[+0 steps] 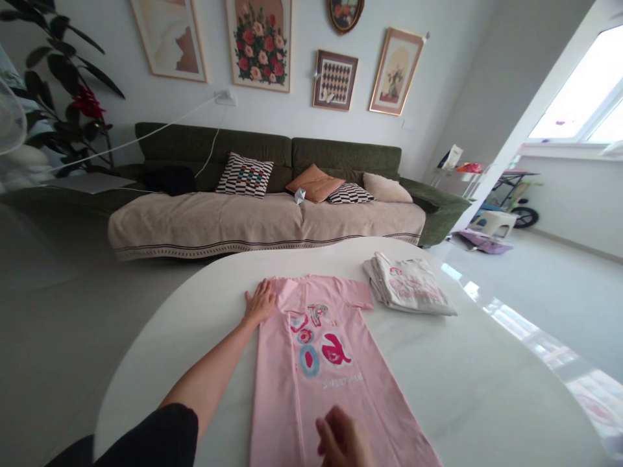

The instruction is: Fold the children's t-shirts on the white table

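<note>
"Article under inspection, and its position?"

"One pink garment (314,392), laid out from the centre of the frame to its bottom edge, on a white counter (487,389)."

"State of the work?"

"Partial, in my judgement. The strip towards the frame's left is turned inward, with its edge covering part of the printed design (335,350). The side towards the frame's right lies flat, its sleeve (359,294) extended; that side and the length remain unfolded."

"Grips?"

"Left hand (263,301): grip spread and flat on the garment's upper left corner, nothing visibly pinched. Right hand (343,441): bottom centre, blurred, fingers curled. I cannot tell whether its grip has hold of cloth."

"Other articles on the counter?"

"A white folded pile (411,285), right of centre, just beside the extended sleeve. It appears finished."

"Markings?"

"Pale lettering (342,383) low on the pink garment: 'SWEET' reads, then a fainter second word, possibly 'ME'. The large coloured characters above are partly covered and not legible. The pile's pink lettering is too small to read. No brand label observed."

"Beyond the counter?"

"A green sofa (348,152) across the upper middle, a floral framed picture (261,42) above it."
</note>
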`<state>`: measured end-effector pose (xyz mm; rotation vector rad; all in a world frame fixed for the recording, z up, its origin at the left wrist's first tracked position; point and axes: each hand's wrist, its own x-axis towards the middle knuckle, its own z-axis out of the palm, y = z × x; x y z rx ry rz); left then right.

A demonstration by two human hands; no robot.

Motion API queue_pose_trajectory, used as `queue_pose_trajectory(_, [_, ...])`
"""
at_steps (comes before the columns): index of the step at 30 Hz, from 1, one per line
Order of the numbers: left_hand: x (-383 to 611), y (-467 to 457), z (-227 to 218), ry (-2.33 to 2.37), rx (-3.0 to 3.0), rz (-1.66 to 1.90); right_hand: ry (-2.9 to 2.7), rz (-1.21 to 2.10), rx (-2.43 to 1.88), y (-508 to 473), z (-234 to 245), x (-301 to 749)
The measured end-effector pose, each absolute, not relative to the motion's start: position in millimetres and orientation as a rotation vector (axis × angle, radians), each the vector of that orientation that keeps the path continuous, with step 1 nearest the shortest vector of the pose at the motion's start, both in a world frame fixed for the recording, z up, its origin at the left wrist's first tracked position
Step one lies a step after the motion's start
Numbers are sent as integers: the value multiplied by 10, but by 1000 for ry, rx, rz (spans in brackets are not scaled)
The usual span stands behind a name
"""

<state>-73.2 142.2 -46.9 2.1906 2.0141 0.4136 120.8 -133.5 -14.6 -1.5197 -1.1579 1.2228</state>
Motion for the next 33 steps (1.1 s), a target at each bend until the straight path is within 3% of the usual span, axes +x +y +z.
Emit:
queue_pose_trajectory(4, [-738, 1398, -450, 2030, 2222, 376, -1439, 675, -1718, -311, 9, 1277])
queue_pose_trajectory(11, [-719, 1409, -437, 2062, 2219, 343, -1440, 479, -1877, 780, -49, 952])
queue_pose_trajectory(25, [-717, 1390, -405, 2051, 2194, 389, -1839, 190, -1817, 631, -108, 686])
queue_pose_trajectory(29, [-717, 1361, -369, 2034, 2216, 398, -2139, 313, -1761, 631, -197, 714])
queue_pose_trajectory(33, [-707, 1363, -370, 2055, 2232, 380, -1861, 254, -1949, 613, -243, 1194])
